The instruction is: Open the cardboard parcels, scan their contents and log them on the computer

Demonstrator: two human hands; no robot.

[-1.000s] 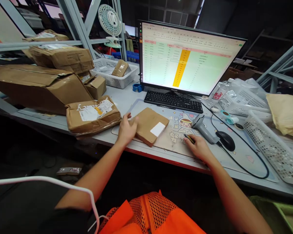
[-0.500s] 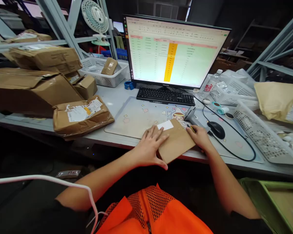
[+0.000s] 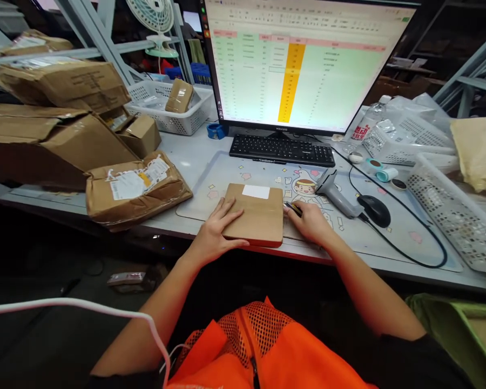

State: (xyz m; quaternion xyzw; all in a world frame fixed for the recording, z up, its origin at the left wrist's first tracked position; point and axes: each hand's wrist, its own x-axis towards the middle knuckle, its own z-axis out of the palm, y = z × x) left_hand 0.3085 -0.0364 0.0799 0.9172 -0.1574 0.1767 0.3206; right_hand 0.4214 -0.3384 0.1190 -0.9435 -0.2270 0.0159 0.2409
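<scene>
Wide-spread left hand (image 3: 213, 235) is steadying a flat brown cardboard box (image 3: 259, 221), below frame centre.
Right hand (image 3: 312, 222) is holding a slim black-yellow tool (image 3: 295, 208), better pointing away from left.

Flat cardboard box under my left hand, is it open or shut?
Shut, it appears: the cardboard box has a flat top with a white label and no flap raised. Its underside is hidden.

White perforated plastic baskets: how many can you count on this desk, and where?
3: a white perforated plastic basket left of the black-framed monitor, a second basket right of it, and a third basket nearer the front at far right. The monitor may hide others.
</scene>
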